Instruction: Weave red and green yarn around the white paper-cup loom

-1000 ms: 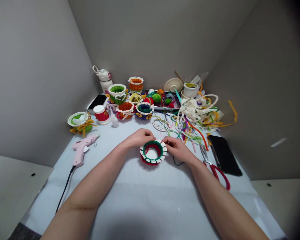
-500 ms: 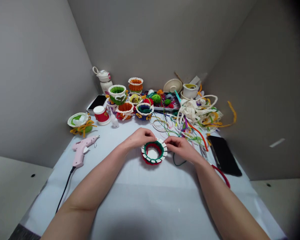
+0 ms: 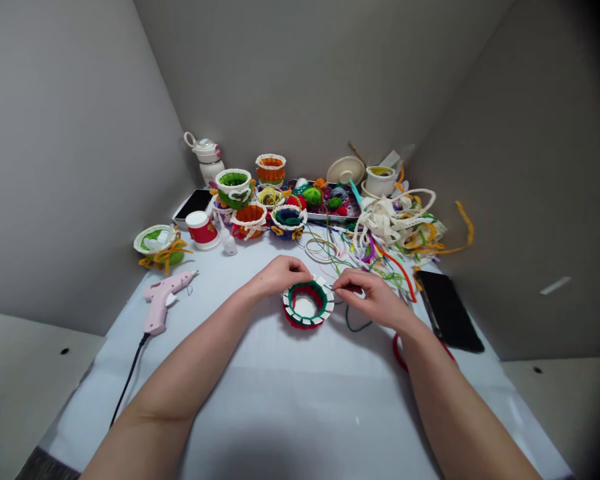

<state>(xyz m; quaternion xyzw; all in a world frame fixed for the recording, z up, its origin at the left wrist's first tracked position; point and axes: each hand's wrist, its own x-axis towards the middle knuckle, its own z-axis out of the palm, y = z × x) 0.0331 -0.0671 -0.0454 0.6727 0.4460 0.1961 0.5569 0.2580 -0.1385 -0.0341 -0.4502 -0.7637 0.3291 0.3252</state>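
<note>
From my remote seat I see two forearms entering from the bottom edge, both bare to beyond the elbow; no sleeve reaches into view; the left hand [image 3: 280, 273] and the right hand [image 3: 375, 300] wear no gloves; I can make out no rings, watch, bracelet or wrist strap; the nails look short and plain, though they are too small to judge well.
</note>
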